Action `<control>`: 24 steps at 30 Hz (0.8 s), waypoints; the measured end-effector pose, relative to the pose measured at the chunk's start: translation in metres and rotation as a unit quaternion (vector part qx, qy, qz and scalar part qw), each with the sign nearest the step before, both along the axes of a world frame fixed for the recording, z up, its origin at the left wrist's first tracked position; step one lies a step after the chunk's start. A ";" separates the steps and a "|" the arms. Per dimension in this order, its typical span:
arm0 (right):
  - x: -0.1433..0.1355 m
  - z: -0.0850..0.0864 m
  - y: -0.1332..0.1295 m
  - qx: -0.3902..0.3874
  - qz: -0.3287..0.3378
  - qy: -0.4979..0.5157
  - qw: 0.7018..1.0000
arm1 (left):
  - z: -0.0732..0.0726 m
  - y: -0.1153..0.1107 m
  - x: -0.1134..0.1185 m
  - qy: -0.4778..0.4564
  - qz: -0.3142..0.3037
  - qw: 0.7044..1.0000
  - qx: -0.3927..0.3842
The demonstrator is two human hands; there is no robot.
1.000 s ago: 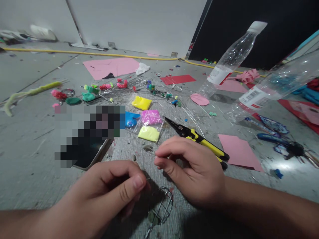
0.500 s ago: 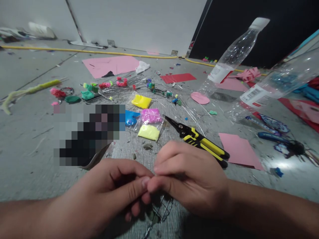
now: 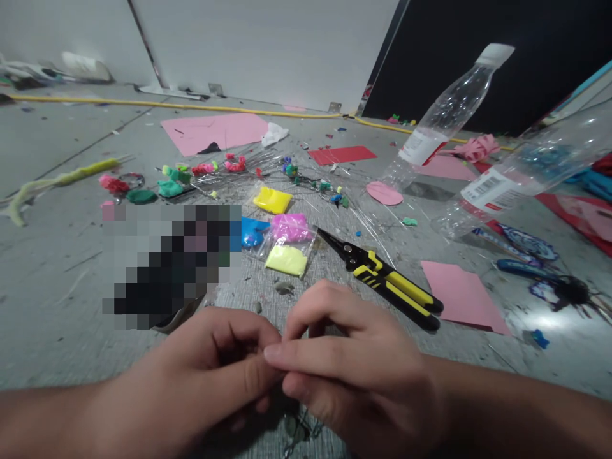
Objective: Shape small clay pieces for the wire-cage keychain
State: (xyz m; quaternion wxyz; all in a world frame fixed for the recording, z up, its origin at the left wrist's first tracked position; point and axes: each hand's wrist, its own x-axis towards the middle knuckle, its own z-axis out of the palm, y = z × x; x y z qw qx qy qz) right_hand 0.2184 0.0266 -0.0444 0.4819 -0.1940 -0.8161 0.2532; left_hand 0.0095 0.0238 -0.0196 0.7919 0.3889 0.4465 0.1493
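My left hand [image 3: 205, 376] is closed, its thumb and forefinger pinched together on what looks like a thin silvery twisted wire [image 3: 315, 428]. The wire hangs low between my hands and is mostly covered by fingers. Across the left thumb tip lies the forefinger of my right hand [image 3: 358, 370], its fingers bent and its thumb just beneath; whatever these fingertips press is hidden. Beyond my right hand rest pliers [image 3: 382, 277] with yellow and black handles, jaws pointing away left. Small bags of yellow clay [image 3: 272, 200], pink clay [image 3: 291, 227], pale yellow clay [image 3: 287, 260] and blue clay [image 3: 252, 232] lie ahead.
Two clear plastic bottles [image 3: 423, 145] stand at the right. Pink paper [image 3: 463, 293] lies beside the pliers, a larger pink sheet [image 3: 215, 132] farther back. Loose wires and coloured clay pieces [image 3: 169, 187] are scattered ahead. A yellow cable [image 3: 191, 106] runs along the wall.
My right forefinger has moved left onto the left thumb tip, and the right fingers have spread a little. The wire beneath is more covered. The view has tilted up slightly.
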 end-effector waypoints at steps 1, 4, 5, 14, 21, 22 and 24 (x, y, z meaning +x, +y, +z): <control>0.000 0.001 0.001 0.002 0.002 0.003 1.000 | 0.001 0.000 0.000 -0.008 0.008 1.000 -0.011; -0.001 0.001 0.003 0.003 -0.003 0.018 1.000 | 0.003 0.002 0.001 -0.018 0.016 0.999 -0.023; -0.001 0.001 0.003 0.001 -0.002 0.020 1.000 | 0.003 0.002 0.001 -0.021 0.015 0.999 -0.023; -0.005 -0.002 0.001 -0.013 -0.011 0.040 0.999 | 0.003 0.002 0.000 0.042 -0.004 0.999 0.031; -0.006 0.001 -0.002 -0.080 -0.001 0.047 0.996 | -0.001 0.000 -0.003 0.072 -0.020 0.993 0.093; -0.007 0.003 -0.002 -0.105 -0.009 0.048 0.993 | 0.000 0.000 -0.003 0.075 -0.023 0.992 0.104; -0.008 0.006 -0.002 -0.176 -0.008 0.051 0.983 | 0.001 -0.001 -0.004 0.077 -0.022 0.990 0.115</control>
